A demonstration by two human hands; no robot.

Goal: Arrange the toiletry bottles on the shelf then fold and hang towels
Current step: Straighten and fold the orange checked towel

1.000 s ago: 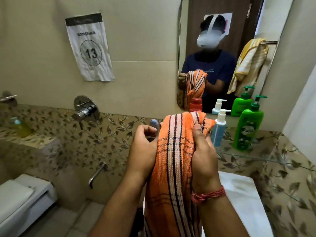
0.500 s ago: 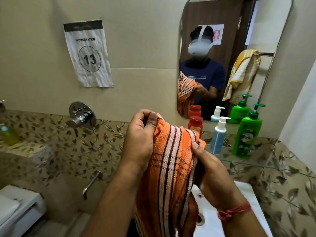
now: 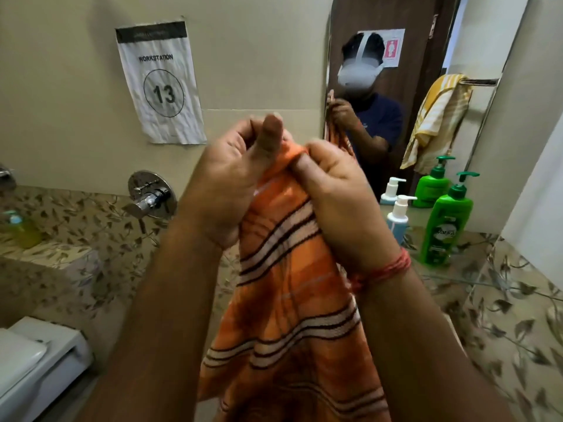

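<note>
Both raised before the mirror (image 3: 426, 32), the left hand (image 3: 225, 184) and right hand (image 3: 338, 196) each pinch the orange striped towel's (image 3: 292, 300) top edge, grips curled tight, the cloth hanging between the forearms.

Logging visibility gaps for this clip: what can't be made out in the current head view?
- Orange towel: lower end cut off by the frame's bottom edge; top edge buried under the left hand and right hand.
- Fingertips of both hands: motion-blurred, exact grip unclear.
- Blue pump bottle: partly behind the right hand.
- Green bottle: small label print unreadable.

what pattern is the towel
Orange with dark-edged white stripes, head view.
</note>
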